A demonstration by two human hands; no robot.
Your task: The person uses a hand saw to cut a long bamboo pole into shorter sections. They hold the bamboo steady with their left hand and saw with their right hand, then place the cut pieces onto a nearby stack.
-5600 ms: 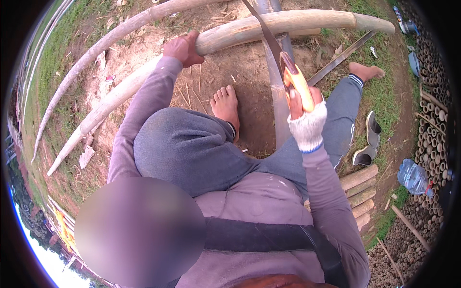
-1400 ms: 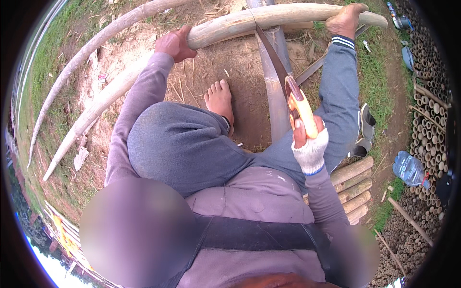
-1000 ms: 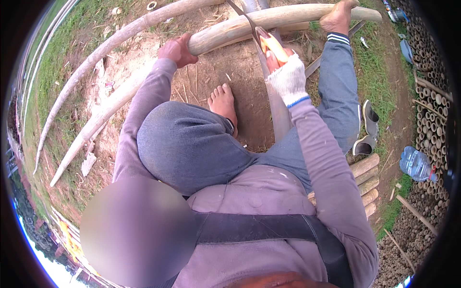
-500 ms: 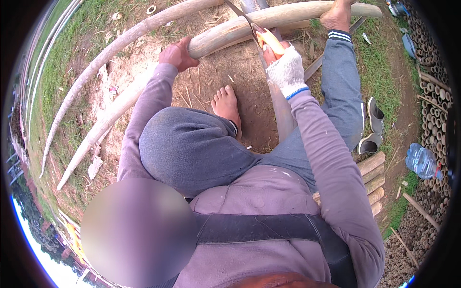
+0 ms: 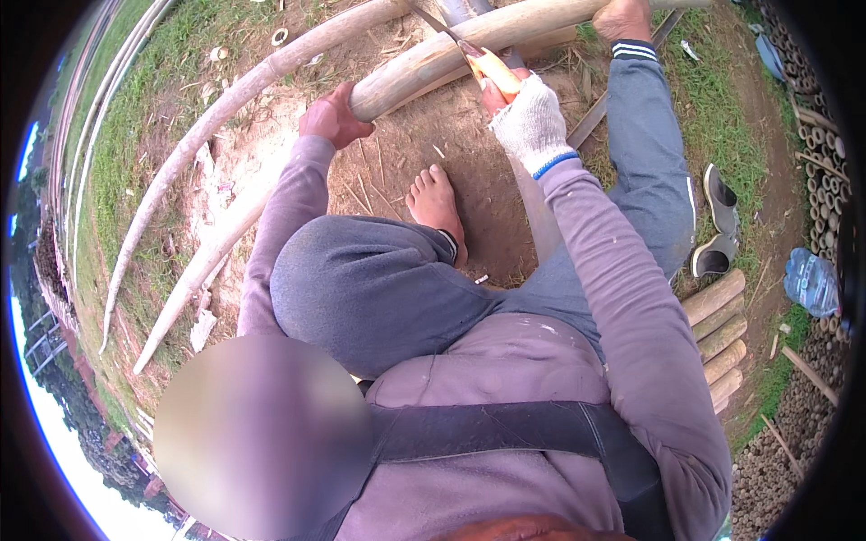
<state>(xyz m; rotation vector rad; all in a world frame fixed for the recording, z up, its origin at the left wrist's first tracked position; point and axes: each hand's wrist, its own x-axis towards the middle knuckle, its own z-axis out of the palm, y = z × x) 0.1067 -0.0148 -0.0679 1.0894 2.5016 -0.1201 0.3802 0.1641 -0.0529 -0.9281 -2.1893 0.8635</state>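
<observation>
The gloved right hand (image 5: 529,117) is closed around a handsaw (image 5: 496,72), which slants across the bamboo pole (image 5: 532,25); the bare left hand (image 5: 332,117) clasps that pole farther left. A bare foot (image 5: 622,20) rests on the pole's right part.

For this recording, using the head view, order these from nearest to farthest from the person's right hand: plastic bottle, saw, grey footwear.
1. Saw: held in the right hand.
2. Grey footwear: to the person's right.
3. Plastic bottle: farther right, near the picture's rim.
</observation>
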